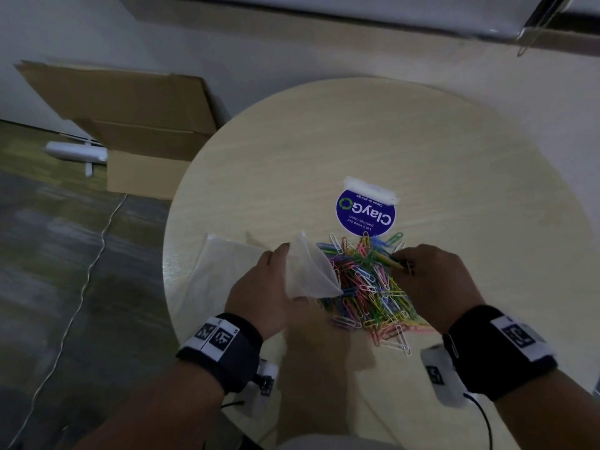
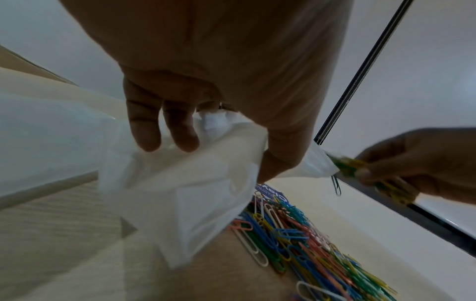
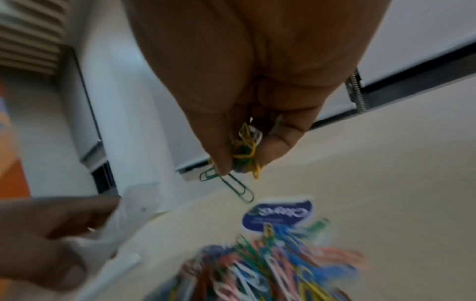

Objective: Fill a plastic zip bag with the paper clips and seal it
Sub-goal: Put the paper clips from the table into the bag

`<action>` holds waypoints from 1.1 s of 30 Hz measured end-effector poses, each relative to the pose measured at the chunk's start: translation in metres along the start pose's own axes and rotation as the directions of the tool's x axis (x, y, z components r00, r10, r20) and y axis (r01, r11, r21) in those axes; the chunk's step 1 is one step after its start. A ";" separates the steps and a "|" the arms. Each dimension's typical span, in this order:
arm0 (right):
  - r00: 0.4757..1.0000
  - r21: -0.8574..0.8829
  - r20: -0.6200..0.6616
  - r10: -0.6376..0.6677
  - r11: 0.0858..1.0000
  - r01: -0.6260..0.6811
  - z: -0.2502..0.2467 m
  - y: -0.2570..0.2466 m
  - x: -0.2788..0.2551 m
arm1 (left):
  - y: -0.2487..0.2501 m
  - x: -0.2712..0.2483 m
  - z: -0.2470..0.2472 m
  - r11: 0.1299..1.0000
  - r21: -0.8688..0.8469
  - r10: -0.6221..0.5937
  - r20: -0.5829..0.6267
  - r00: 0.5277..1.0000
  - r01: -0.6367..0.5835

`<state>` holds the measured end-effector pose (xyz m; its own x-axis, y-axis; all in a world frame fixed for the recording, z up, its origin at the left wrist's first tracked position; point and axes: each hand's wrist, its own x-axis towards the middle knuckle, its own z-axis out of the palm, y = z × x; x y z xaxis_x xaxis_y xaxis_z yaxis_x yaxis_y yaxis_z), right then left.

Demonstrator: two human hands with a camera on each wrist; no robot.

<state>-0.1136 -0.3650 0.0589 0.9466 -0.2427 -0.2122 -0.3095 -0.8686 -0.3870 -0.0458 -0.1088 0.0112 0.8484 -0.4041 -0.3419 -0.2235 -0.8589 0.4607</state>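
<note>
A heap of coloured paper clips (image 1: 370, 287) lies on the round pale wooden table (image 1: 422, 151), also seen in the left wrist view as paper clips (image 2: 296, 240). My left hand (image 1: 259, 287) grips a small clear plastic zip bag (image 1: 308, 271), lifted just left of the heap; the zip bag (image 2: 185, 193) hangs crumpled under my fingers (image 2: 144, 126). My right hand (image 1: 431, 280) hovers over the heap and pinches a small bunch of clips (image 3: 244, 152), with a green clip (image 3: 231, 185) dangling from it. The bag's mouth is not plainly visible.
A blue round sticker (image 1: 365, 213) with a white taped strip sits just beyond the heap. More clear plastic bags (image 1: 214, 271) lie flat at the table's left edge. A cardboard box (image 1: 136, 125) stands on the floor to the left, with a cable (image 1: 81, 287) nearby.
</note>
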 end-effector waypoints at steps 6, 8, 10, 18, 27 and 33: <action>0.976 0.047 0.079 -0.202 0.979 0.199 -0.007 -0.044 0.009 | 0.008 0.002 -0.002 0.999 0.028 0.021 -0.011 1.000 -0.020; 0.970 0.009 0.125 -0.207 0.978 0.208 -0.002 -0.049 0.016 | 0.010 0.002 -0.002 0.999 0.021 0.045 -0.011 0.999 -0.045; 0.968 -0.012 0.154 -0.200 0.979 0.204 0.002 -0.053 0.021 | 0.010 0.001 -0.001 0.997 0.031 0.074 -0.020 0.997 -0.073; 0.961 0.095 0.188 -0.201 0.978 0.186 0.010 -0.066 0.024 | 0.006 -0.002 0.007 0.991 -0.050 0.122 -0.051 0.991 -0.125; 0.900 0.108 0.209 -0.383 0.924 0.368 0.004 -0.068 0.009 | 0.008 -0.001 0.008 0.966 -0.215 0.131 -0.073 0.989 -0.143; 0.979 0.413 0.087 -0.183 0.901 0.132 -0.006 -0.060 0.008 | 0.006 -0.002 0.012 0.921 -0.375 0.073 -0.100 0.992 -0.105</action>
<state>-0.0874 -0.3178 0.0861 0.9758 -0.0410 -0.2149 -0.1913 -0.6363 -0.7473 -0.0544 -0.1172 0.0044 0.8736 -0.4321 -0.2240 -0.1149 -0.6303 0.7678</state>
